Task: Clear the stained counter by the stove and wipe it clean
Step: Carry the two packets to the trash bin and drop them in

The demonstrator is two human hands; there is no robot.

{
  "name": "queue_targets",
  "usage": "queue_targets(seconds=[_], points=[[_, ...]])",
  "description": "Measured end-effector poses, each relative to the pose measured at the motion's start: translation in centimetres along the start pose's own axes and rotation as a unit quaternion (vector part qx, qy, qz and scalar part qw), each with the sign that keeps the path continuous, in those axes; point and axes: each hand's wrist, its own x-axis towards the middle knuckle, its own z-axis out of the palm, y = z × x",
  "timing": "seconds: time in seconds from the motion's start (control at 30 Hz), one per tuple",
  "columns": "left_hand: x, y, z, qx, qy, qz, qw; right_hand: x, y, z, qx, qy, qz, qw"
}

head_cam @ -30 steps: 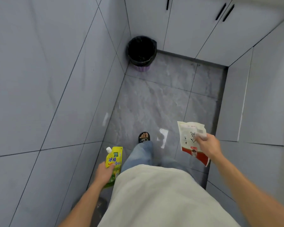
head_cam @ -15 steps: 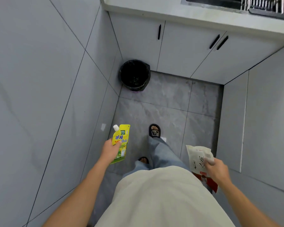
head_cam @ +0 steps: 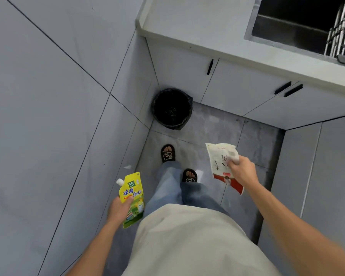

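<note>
Two packets are in the person's grip, one per hand, seen from the head camera looking down a narrow tiled kitchen floor [head_cam: 211, 124].

The left hand [head_cam: 119, 211] is wrapped around the lower half of a yellow pouch [head_cam: 132, 196], thumb pressed across its printed front, fingers hidden behind it. The pouch stands nearly upright out of the hand, its white spout [head_cam: 120, 181] at the top corner, tipped slightly away from the body. Just left of this hand is the grey tiled wall [head_cam: 48, 116].

The right hand [head_cam: 240, 170] is raised a little higher and further forward than the left. It pinches a white bag [head_cam: 220, 158] near the upper right edge, thumb on the front, the other fingers behind. The bag hangs down and to the left of the hand, with a red band [head_cam: 234, 185] at its lower end below the wrist.

Ahead of both hands, well apart from them, a black bin [head_cam: 171, 108] lined with a dark bag stands in the floor's far corner, against the wall and the white cabinet doors [head_cam: 237, 86]. It lies more in front of the left hand than the right. Above the cabinets runs the pale counter [head_cam: 187, 18], far beyond the right hand, with a dark steel sink [head_cam: 283, 30] set into it and a wire rack [head_cam: 343, 38] at the right edge. No stain or stove shows on the part in view.

Between the hands are the person's jeans [head_cam: 171, 188], two black sandals [head_cam: 168, 154] and a beige shirt [head_cam: 187, 242].
</note>
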Motion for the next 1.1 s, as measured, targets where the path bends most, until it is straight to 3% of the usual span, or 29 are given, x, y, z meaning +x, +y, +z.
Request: queue_targets(seconds=[0.27, 0.57, 0.8, 1.1], points=[[6.4, 7.4, -4.2, 0.007, 0.015, 0.009, 1.000, 5.4, -7.5, 0.4, -0.023, -0.006, 0.004, 1.000], [13.8, 20.4, -4.9, 0.002, -0.033, 0.053, 0.998, 6.4, -5.2, 0.6, -0.032, -0.020, 0.113, 0.993], [20.9, 27.5, 0.1, -0.063, -0.044, 0.052, 0.996, 15.3, -7.8, 3.8, 0.026, -0.041, 0.139, 0.989], [38.0, 30.9, 12.0, -0.157, -0.078, 0.035, 0.984, 34.6, -15.1, 16.5, 0.169, -0.081, 0.087, 0.978]])
